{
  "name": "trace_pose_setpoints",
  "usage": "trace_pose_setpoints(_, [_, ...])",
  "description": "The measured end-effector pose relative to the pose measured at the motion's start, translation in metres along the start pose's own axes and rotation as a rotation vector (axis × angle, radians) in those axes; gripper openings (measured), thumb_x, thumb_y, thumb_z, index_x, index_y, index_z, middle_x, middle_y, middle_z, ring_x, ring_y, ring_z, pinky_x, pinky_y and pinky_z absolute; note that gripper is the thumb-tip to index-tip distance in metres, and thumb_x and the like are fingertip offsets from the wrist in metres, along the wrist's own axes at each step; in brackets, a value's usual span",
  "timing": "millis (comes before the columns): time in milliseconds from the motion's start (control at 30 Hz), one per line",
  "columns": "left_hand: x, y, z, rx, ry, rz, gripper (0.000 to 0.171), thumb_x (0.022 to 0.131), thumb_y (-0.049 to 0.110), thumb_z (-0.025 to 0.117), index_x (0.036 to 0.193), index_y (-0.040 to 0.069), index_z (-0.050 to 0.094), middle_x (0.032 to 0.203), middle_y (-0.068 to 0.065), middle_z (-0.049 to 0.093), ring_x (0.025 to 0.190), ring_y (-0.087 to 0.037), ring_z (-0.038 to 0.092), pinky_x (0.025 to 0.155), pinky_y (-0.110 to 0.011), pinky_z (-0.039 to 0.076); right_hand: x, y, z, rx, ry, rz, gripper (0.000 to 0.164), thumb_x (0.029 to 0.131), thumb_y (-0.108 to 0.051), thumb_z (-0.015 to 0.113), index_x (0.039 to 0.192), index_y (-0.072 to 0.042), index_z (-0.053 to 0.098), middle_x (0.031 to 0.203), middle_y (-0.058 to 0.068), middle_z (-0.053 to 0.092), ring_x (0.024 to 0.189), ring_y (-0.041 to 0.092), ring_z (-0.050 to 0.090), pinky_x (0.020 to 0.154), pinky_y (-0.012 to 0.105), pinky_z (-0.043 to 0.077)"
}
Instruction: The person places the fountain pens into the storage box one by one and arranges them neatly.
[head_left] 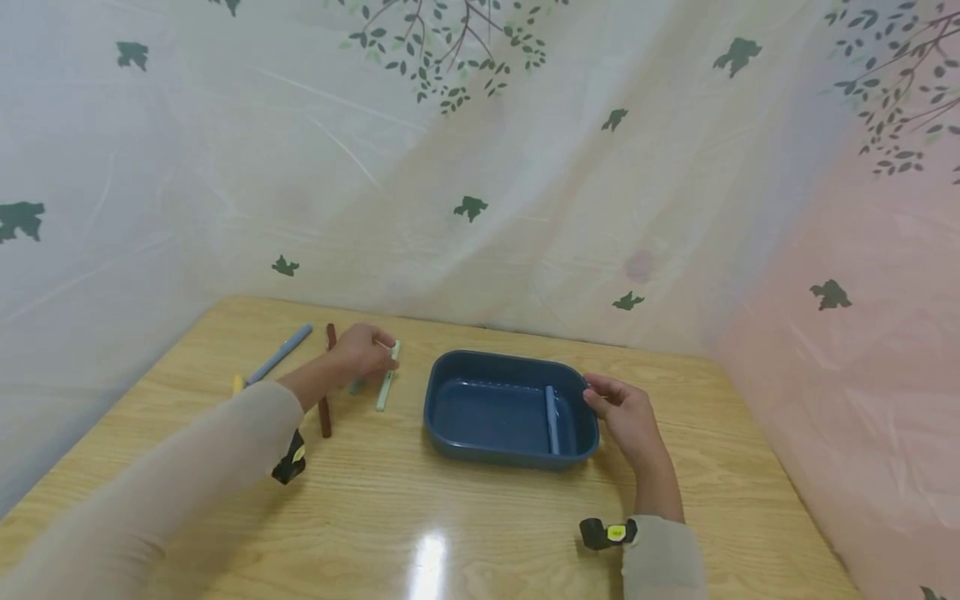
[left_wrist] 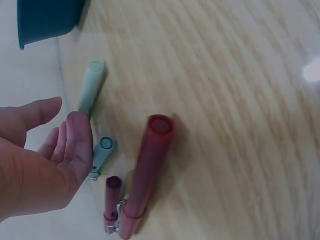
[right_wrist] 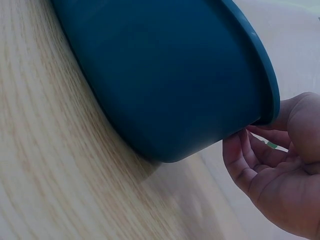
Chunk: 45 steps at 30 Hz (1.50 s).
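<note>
My left hand (head_left: pixel 363 353) reaches over the table's far left, its fingers beside a pale green pen (head_left: pixel 386 387). In the left wrist view the thumb stands apart from the fingers, and a fingertip overlaps the pen's far end. Just behind the fingers lies a teal pen (left_wrist: pixel 104 151); a dark red pen (head_left: pixel 325 417) and another maroon pen (left_wrist: pixel 113 192) lie close by, partly hidden in the head view. My right hand (head_left: pixel 622 412) pinches the right rim of a dark blue rectangular basin (head_left: pixel 487 454), thumb over the rim and fingers outside. Inside the basin lies a blue pen (head_left: pixel 552 421).
A grey-blue pen (head_left: pixel 281 352) lies at the far left of the wooden table (head_left: pixel 360 508), next to a yellow item (head_left: pixel 238 384) mostly behind the left sleeve. A patterned curtain (head_left: pixel 525 275) hangs right behind the table's back edge and along its sides.
</note>
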<state>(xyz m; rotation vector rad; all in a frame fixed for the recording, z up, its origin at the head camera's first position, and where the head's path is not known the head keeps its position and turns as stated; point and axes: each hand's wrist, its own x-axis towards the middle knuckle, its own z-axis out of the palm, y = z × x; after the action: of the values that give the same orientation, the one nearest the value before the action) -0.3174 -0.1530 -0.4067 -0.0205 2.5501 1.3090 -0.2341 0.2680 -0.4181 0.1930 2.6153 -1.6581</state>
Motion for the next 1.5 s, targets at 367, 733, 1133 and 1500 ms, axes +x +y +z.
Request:
trace_pose_setpoints(367, [0.002, -0.008, 0.003, 0.113, 0.013, 0.046, 0.055, 0.088, 0.014, 0.081, 0.133, -0.005, 0.056, 0.113, -0.022, 0.069, 0.07, -0.018, 0.071, 0.069, -0.028, 0.059, 0.001, 0.0, 0.0, 0.003, 0.005, 0.005, 0.038, 0.106, -0.02, 0.059, 0.143, -0.011, 0.06, 0.139, 0.013, 0.058, 0.126, 0.027, 0.058, 0.109, 0.043, 0.05])
trace_pose_setpoints(733, [-0.002, -0.006, 0.013, 0.242, 0.025, 0.103, 0.061, 0.082, 0.013, 0.085, 0.131, -0.009, 0.057, 0.123, -0.026, 0.062, 0.079, -0.023, 0.065, 0.06, -0.024, 0.056, 0.001, 0.002, -0.001, -0.002, 0.001, 0.003, 0.038, 0.106, -0.02, 0.059, 0.143, -0.011, 0.06, 0.137, 0.012, 0.059, 0.125, 0.026, 0.058, 0.107, 0.039, 0.052])
trace_pose_setpoints(1133, [-0.002, -0.005, 0.013, 0.26, 0.02, 0.132, 0.057, 0.082, 0.006, 0.081, 0.131, -0.01, 0.057, 0.121, -0.025, 0.062, 0.103, -0.032, 0.062, 0.078, -0.034, 0.06, 0.001, 0.0, -0.001, 0.007, -0.001, 0.02, 0.038, 0.106, -0.021, 0.059, 0.143, -0.012, 0.06, 0.139, 0.012, 0.058, 0.126, 0.027, 0.057, 0.11, 0.043, 0.049])
trace_pose_setpoints(1500, [-0.003, -0.005, 0.006, 0.283, 0.046, 0.138, 0.052, 0.086, 0.01, 0.076, 0.133, -0.005, 0.058, 0.119, -0.022, 0.066, 0.102, -0.03, 0.065, 0.079, -0.033, 0.058, 0.002, 0.002, -0.002, 0.017, -0.003, 0.014, 0.039, 0.106, -0.022, 0.059, 0.144, -0.012, 0.059, 0.14, 0.012, 0.057, 0.128, 0.027, 0.057, 0.111, 0.045, 0.048])
